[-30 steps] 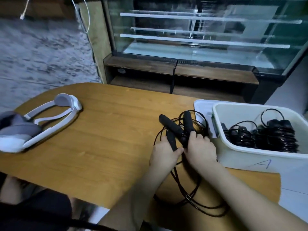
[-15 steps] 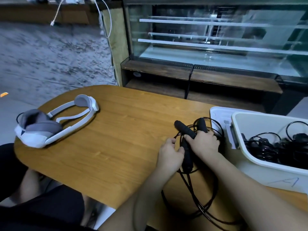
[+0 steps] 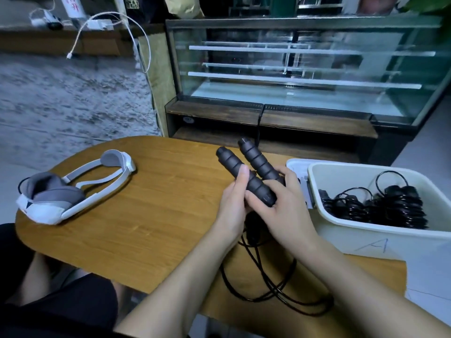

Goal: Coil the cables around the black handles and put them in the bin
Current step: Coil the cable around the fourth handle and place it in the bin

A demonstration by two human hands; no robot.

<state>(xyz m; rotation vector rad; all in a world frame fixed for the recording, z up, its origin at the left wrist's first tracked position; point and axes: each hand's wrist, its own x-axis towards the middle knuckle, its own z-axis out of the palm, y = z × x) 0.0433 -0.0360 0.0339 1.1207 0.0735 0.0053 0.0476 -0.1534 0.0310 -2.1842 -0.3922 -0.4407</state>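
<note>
Black ribbed handles (image 3: pixel 246 176); black cable (image 3: pixel 268 284); white bin (image 3: pixel 366 230) right of them; brown wood-grain table (image 3: pixel 146 215).

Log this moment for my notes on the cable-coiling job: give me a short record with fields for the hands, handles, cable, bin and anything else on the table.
left hand: grips the two black handles from the left
right hand: fingers curled round the handles from the right
handles: side by side, lifted off the table, ends pointing away
cable: loose, not yet wound, trailing over the table edge
bin: white, right of the hands, marked A, holds coiled bundles
also on table: white and grey headset, far left
</note>
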